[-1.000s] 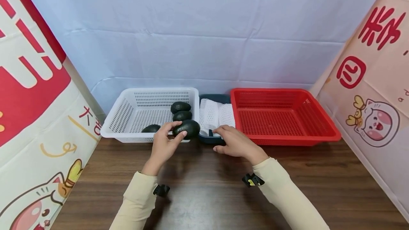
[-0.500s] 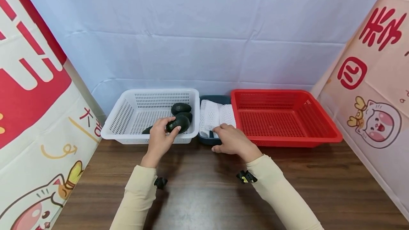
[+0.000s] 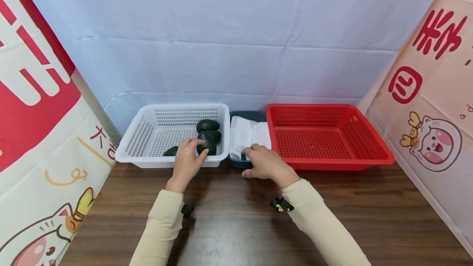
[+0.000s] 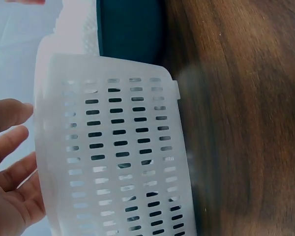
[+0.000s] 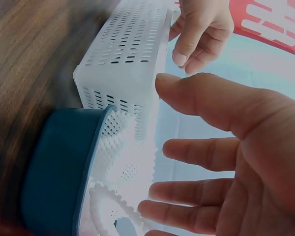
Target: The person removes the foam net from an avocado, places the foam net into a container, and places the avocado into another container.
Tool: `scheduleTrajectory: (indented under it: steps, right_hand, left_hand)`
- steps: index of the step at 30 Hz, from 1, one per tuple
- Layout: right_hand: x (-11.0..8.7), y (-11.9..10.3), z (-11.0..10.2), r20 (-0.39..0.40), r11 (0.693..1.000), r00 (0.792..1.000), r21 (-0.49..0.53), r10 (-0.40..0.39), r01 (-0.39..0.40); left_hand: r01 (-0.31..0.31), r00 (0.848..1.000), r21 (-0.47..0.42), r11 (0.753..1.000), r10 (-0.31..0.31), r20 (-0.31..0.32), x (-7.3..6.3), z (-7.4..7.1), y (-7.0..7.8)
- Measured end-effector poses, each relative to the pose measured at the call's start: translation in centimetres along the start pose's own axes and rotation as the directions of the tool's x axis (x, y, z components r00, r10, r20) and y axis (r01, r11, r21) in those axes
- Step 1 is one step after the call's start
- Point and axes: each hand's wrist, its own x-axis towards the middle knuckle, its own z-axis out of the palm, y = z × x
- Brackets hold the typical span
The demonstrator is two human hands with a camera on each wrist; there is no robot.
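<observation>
My left hand [image 3: 187, 161] is over the near right part of the white basket [image 3: 127, 155]. Its fingers are loosely bent, and the left wrist view shows nothing held between thumb and fingers [image 4: 14, 169]. By the fingertips a dark green avocado [image 3: 207, 145] rests against another avocado [image 3: 217, 135]. A further avocado [image 3: 207, 125] lies behind them, and one more [image 3: 171, 151] is partly hidden near the front wall. My right hand [image 3: 267, 164] hovers above the dark blue bin [image 3: 236, 163] with fingers spread, holding nothing. White foam mesh sleeves [image 3: 244, 132] lie in that bin.
A red basket [image 3: 369, 160] stands right of the blue bin. All three containers sit side by side on the brown wooden table [image 3: 236, 225]. A pale cloth [image 3: 221, 52] hangs behind, and printed cloths [image 3: 432, 93] flank both sides.
My left hand has carried an avocado leftward and down into the white basket and let it go there. The right hand has shifted slightly left above the blue bin.
</observation>
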Motion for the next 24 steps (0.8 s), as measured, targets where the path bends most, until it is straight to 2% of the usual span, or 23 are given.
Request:
scheduleTrajectory:
  steps: [9,17,21,24]
  right_hand:
    - [0.1,0.3,0.4,0.007,1.000,1.000,0.005,-0.001,0.000]
    - [0.1,0.6,1.0,-0.006,1.000,1.000,0.008,0.001,-0.001]
    - [-0.8,1.1,0.8,-0.077,0.999,0.997,0.037,-0.030,0.033]
    - [-1.6,2.0,0.8,-0.190,0.996,0.980,0.048,-0.064,0.074]
  left_hand:
    - [0.006,1.000,0.006,1.000,-0.006,0.022,-0.1,-0.1,0.0]
    - [-0.009,1.000,0.032,0.999,0.009,0.011,-0.5,0.0,0.0]
    - [-0.022,0.998,0.032,0.999,0.020,0.051,-0.6,-0.4,0.5]
    - [-0.039,0.995,0.037,0.999,0.035,0.096,-0.5,-1.0,1.0]
